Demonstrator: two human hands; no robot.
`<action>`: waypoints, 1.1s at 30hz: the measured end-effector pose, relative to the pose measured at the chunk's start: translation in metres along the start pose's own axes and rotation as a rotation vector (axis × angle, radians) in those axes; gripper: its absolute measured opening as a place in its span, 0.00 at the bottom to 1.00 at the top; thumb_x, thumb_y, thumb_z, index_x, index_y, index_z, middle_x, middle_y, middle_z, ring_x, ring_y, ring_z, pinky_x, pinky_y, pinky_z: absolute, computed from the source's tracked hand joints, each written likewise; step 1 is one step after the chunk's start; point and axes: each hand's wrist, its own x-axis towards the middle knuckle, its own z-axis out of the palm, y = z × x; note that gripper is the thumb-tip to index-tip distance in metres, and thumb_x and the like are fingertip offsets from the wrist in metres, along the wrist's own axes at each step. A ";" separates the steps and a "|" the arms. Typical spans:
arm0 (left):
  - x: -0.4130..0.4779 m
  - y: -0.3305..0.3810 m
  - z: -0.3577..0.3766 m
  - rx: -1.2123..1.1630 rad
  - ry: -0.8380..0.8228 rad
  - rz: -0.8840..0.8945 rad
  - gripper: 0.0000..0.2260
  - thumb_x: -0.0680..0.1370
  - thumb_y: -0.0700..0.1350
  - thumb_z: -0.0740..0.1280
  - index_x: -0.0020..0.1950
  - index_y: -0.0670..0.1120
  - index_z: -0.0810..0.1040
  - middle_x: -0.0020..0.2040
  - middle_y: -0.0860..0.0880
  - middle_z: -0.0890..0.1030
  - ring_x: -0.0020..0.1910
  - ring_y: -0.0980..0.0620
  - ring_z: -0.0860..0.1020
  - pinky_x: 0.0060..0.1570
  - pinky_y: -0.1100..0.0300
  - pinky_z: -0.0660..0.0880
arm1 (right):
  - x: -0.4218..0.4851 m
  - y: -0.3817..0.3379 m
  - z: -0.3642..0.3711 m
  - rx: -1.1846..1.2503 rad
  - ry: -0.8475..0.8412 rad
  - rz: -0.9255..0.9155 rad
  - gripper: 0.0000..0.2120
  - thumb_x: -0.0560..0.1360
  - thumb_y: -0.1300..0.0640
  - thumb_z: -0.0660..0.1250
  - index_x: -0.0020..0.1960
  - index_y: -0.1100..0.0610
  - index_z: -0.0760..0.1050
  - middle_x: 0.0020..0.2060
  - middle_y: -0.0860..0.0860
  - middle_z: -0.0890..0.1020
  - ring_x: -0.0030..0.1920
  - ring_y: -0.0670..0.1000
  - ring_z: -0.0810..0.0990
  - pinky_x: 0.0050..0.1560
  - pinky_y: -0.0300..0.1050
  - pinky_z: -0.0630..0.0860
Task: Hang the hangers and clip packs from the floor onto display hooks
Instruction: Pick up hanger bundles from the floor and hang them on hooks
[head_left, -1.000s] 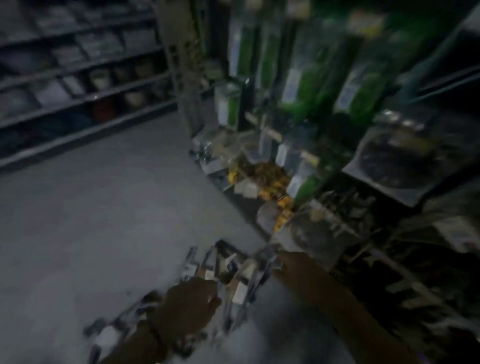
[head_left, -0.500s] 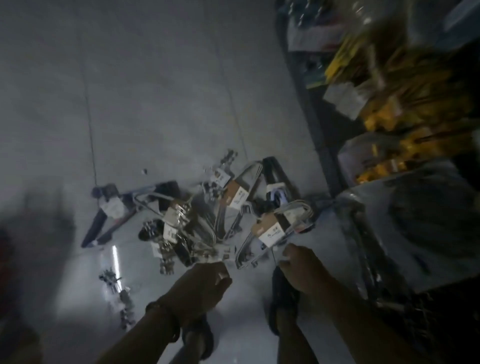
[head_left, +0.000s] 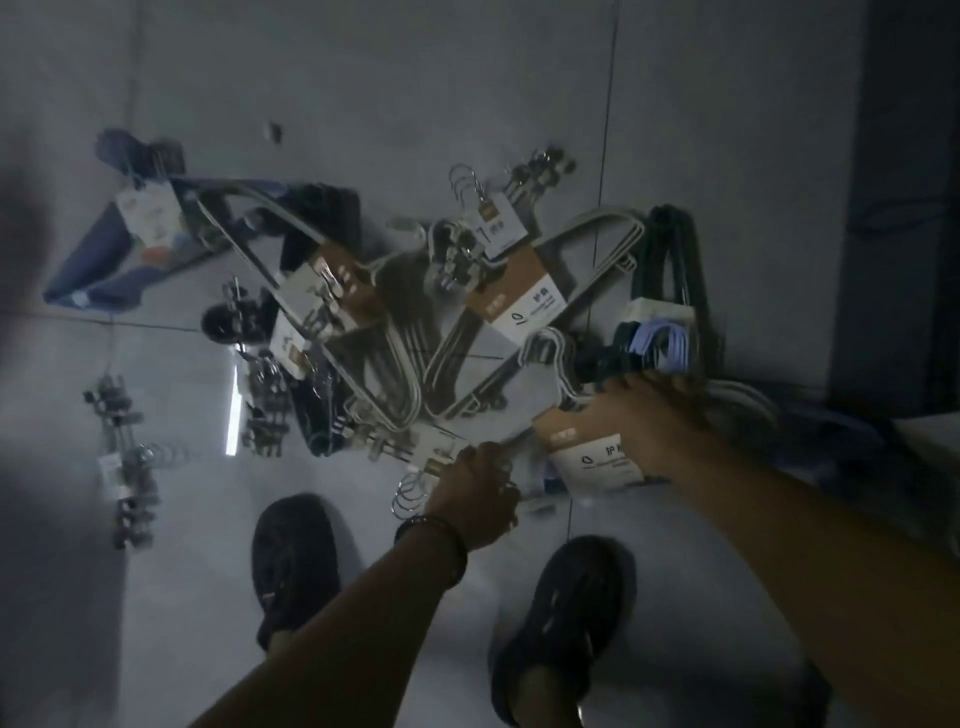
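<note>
1. The right hand (head_left: 657, 434) has its fingers closed over a hanger pack (head_left: 587, 452) with a brown-and-white label, print too blurred to read.
2. The left hand (head_left: 475, 501) grips a clip pack (head_left: 431, 454) by its wire hooks.
3. Further hanger bundles (head_left: 467, 332) lie heaped on the tiled floor (head_left: 363, 93) beyond, with two dark shoes (head_left: 293, 566) nearest.

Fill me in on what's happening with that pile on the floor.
A person is bent over a heap of packaged hangers and clip packs scattered on the tiled floor. The right hand is closed on a white hanger bundle with a tan label card; the left hand grips another pack by its metal hooks. A blue hanger set and a loose clip pack lie apart at the left. Nothing has been hung yet.
</note>
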 end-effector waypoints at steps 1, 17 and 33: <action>0.006 -0.005 0.008 -0.010 0.008 0.003 0.23 0.82 0.47 0.69 0.76 0.45 0.70 0.70 0.41 0.75 0.66 0.40 0.77 0.65 0.49 0.75 | 0.007 -0.001 0.006 -0.005 0.003 0.019 0.30 0.72 0.54 0.73 0.73 0.50 0.68 0.69 0.52 0.75 0.70 0.58 0.72 0.73 0.61 0.65; 0.086 -0.011 -0.076 -0.053 0.255 0.000 0.26 0.82 0.50 0.69 0.77 0.43 0.68 0.73 0.39 0.73 0.68 0.37 0.74 0.67 0.41 0.75 | -0.016 0.032 -0.019 0.342 0.122 -0.250 0.19 0.81 0.56 0.65 0.71 0.46 0.75 0.45 0.43 0.81 0.34 0.40 0.74 0.30 0.30 0.68; 0.074 -0.032 -0.068 0.051 -0.094 -0.092 0.16 0.87 0.49 0.62 0.69 0.41 0.78 0.66 0.40 0.81 0.65 0.40 0.80 0.67 0.48 0.78 | -0.019 0.052 -0.094 0.688 -0.156 -0.158 0.08 0.71 0.67 0.67 0.44 0.61 0.84 0.41 0.60 0.79 0.41 0.61 0.81 0.39 0.50 0.73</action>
